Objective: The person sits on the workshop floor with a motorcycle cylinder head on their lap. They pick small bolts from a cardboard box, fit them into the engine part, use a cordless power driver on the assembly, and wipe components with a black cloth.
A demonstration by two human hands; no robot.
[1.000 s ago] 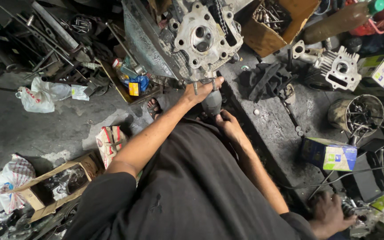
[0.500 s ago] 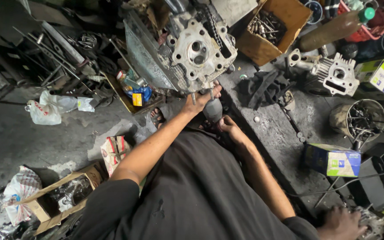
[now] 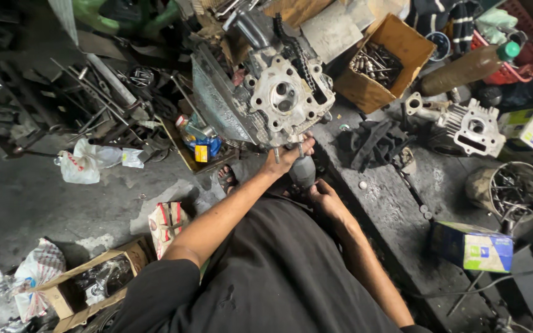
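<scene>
Since the earlier frame the cylinder head (image 3: 282, 98) appears lower and nearer | left hand (image 3: 291, 155) grips its lower edge, fingers closed on it | right hand (image 3: 322, 194) just below it, closed around a grey round tool (image 3: 302, 171) | cardboard box of bolts (image 3: 380, 61) to its right | black rag (image 3: 371, 142) on bench, lower right of it.

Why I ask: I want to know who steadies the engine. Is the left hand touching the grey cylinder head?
Touching. The head view shows the left hand pressed against the lower edge of the cylinder head, fingers on the metal.
</scene>
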